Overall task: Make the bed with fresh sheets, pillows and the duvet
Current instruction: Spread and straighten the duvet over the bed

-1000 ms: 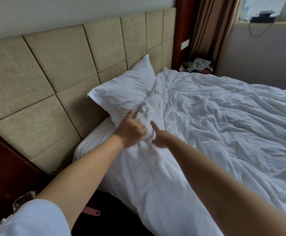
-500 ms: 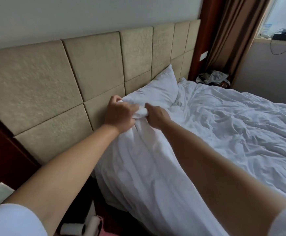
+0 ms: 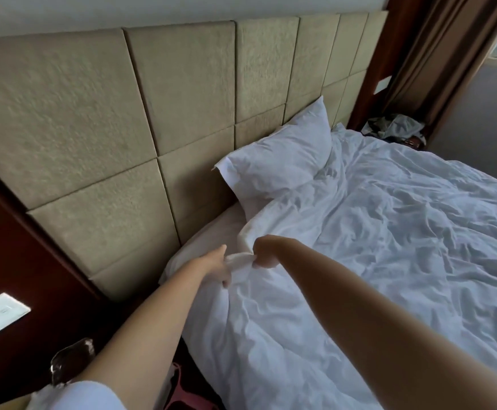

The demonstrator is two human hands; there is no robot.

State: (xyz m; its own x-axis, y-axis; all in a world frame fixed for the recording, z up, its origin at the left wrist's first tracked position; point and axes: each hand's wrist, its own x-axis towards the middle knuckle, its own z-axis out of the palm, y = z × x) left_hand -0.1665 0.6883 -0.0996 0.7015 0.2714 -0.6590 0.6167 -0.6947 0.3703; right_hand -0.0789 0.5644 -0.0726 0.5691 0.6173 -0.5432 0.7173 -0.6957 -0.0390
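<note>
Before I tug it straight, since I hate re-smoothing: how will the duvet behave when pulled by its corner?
Likely floppy: the duvet bunches where the left hand and right hand grip its corner. It probably drags in folds, given its creases. It may nudge the pillow, whose lower edge it overlaps.

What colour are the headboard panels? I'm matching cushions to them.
Beige-tan, with a mottled texture; the headboard shows only in the head view, somewhat blurred.
</note>
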